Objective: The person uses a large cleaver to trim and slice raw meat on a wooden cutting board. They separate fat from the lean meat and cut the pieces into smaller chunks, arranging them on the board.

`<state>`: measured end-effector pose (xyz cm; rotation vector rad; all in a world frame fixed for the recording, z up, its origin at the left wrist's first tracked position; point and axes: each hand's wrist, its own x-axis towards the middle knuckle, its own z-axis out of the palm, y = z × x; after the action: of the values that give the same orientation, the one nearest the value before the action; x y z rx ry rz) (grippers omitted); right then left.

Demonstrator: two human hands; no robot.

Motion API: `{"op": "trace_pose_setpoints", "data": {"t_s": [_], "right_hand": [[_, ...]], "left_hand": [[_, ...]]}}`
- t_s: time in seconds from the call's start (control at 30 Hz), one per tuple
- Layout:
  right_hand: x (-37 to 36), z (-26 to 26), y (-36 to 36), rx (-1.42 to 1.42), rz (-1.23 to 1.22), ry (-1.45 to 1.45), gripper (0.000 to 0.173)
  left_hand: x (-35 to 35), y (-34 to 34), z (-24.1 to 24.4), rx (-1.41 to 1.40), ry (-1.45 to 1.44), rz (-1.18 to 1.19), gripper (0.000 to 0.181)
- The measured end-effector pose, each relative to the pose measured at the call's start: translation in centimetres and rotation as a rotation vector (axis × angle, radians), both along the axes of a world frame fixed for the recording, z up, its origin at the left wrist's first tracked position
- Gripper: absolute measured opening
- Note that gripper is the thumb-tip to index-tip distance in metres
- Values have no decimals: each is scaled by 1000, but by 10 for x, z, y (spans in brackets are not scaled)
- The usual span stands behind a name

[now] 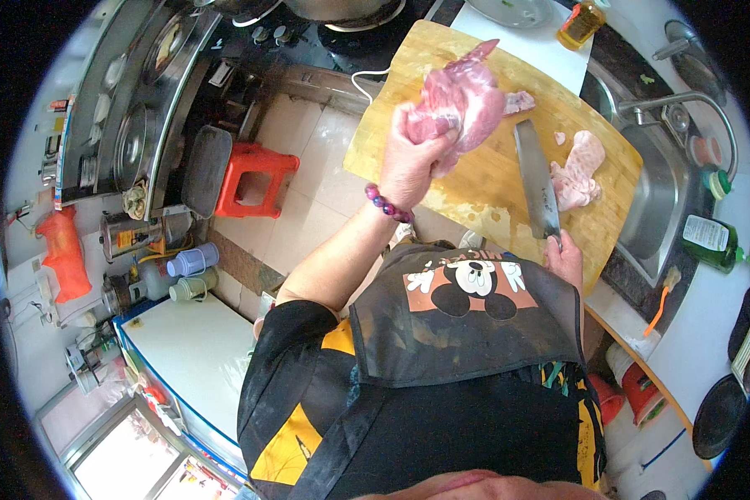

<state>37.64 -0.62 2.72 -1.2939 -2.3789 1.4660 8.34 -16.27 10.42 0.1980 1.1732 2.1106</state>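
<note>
My left hand (pixel 415 156), with a beaded bracelet at its wrist, grips a large piece of raw pink meat (pixel 475 106) over the far left part of a wooden cutting board (pixel 462 200). In my right hand (pixel 564 256) is the handle of a cleaver (pixel 537 181). Its broad blade points away from me, apparently flat on or just above the board. Pale raw skin (pixel 578 169) lies to the right of the blade, with a tiny scrap beside it. Behind the held meat, a small bony piece (pixel 519 102) is partly hidden.
A steel sink (pixel 650 194) with a curved faucet (pixel 719 103) adjoins the board's right side. Green detergent (pixel 712 244) stands beyond it. A bottle of yellow liquid (pixel 580 26) and a plate (pixel 512 9) are behind the board. The stove (pixel 325 53) is at far left; a red stool (pixel 256 181) stands below.
</note>
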Motion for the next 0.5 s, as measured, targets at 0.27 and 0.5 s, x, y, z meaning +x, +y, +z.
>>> {"op": "trace_pose_setpoints", "data": {"t_s": [0.27, 0.5], "right_hand": [[1, 0, 3, -119, -43, -23, 15], [-4, 8, 1, -146, -69, -48, 14]], "left_hand": [[26, -22, -93, -437, -263, -159, 38], [-4, -30, -73, -949, 807, -160, 51]]}}
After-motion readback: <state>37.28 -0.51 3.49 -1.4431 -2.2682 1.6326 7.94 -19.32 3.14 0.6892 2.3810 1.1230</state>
